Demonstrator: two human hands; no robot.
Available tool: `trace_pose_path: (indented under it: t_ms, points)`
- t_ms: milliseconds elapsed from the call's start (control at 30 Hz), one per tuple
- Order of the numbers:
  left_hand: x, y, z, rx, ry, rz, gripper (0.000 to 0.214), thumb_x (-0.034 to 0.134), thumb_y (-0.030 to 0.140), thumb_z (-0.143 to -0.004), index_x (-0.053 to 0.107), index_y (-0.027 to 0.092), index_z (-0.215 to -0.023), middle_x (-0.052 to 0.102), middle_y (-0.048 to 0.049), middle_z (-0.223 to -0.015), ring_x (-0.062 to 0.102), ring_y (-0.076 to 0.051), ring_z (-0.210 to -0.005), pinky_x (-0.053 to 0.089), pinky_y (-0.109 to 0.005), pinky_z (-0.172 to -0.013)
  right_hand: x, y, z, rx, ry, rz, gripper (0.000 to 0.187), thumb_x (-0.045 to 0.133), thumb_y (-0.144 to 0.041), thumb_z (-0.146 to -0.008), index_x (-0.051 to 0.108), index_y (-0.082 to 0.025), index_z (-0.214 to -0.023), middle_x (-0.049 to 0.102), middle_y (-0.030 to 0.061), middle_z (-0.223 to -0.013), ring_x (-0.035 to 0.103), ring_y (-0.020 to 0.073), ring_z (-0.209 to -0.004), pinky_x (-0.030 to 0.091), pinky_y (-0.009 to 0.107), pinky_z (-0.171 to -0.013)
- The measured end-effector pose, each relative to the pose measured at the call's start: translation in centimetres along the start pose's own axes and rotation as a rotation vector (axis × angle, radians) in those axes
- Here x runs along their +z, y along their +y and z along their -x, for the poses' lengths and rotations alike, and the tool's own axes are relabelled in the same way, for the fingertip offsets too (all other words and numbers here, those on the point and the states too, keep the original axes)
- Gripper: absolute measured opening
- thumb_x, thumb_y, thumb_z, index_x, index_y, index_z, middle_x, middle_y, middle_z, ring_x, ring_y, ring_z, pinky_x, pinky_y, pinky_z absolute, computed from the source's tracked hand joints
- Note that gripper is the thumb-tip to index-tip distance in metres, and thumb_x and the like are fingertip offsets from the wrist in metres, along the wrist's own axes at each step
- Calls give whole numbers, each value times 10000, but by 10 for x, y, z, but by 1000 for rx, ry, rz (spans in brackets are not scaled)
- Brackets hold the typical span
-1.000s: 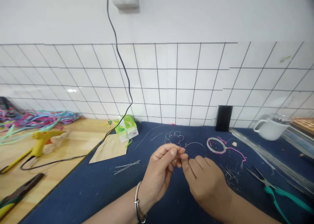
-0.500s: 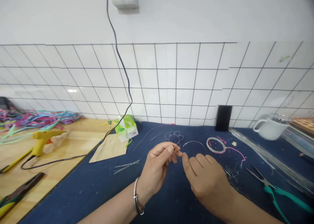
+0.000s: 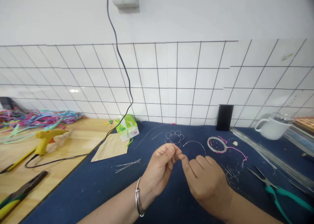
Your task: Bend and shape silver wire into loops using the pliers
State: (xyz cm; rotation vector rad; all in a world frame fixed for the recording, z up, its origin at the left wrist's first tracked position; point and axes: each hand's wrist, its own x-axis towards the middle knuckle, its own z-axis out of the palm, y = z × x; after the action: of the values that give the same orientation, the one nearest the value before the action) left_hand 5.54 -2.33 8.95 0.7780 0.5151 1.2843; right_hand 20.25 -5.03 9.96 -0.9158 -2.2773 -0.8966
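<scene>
My left hand [image 3: 160,166], with a silver bangle on the wrist, pinches one end of a thin silver wire [image 3: 195,142] that arcs over the dark blue mat. My right hand [image 3: 202,180] is closed with its fingertips meeting the left hand's at the same wire. Just beyond the fingers a wire flower shape [image 3: 174,137] lies flat on the mat. A small ring wrapped in pink cord [image 3: 216,145] lies to the right of it.
Teal-handled pliers [image 3: 276,191] and loose wire offcuts [image 3: 230,173] lie at right, near a white mug [image 3: 271,127]. A yellow glue gun [image 3: 45,139], coloured cords [image 3: 36,117], a green tissue pack [image 3: 127,127], brown paper [image 3: 110,147] and dark pliers [image 3: 23,189] lie at left.
Both hands have stayed pinched on the wire, with small finger shifts. The wire's arc has tilted slightly, and the camera has drifted a little.
</scene>
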Motion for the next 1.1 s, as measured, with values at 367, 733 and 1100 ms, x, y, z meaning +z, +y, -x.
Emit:
trace_pose_path:
  t_ms: [367,733,1100]
  points:
    - [4,-4,7,-5,14,-20,83,600,171,-787,662,138,-831,635,-56,-917,574,-165,-911,387,-279,-872,2,1,2,14,13,-27,199,508,-120,-799,614,-82,-963,499,25,-608,418,147,-585,245,328,-529]
    - [2,-3,5,100,48,-236,82,566,224,-807,590,147,-787,628,-47,-776,570,-165,-806,404,-304,-798,2,-2,0,40,-123,-113,147,486,-154,-822,610,-122,-895,568,71,-747,506,191,-733,374,328,-594]
    - [-2,-16,9,69,-28,-338,97,545,237,-826,581,148,-806,538,7,-633,454,-88,-567,358,-217,-572,-10,22,-11,219,27,-410,126,498,-152,-830,611,-146,-886,606,50,-795,534,153,-766,421,325,-736]
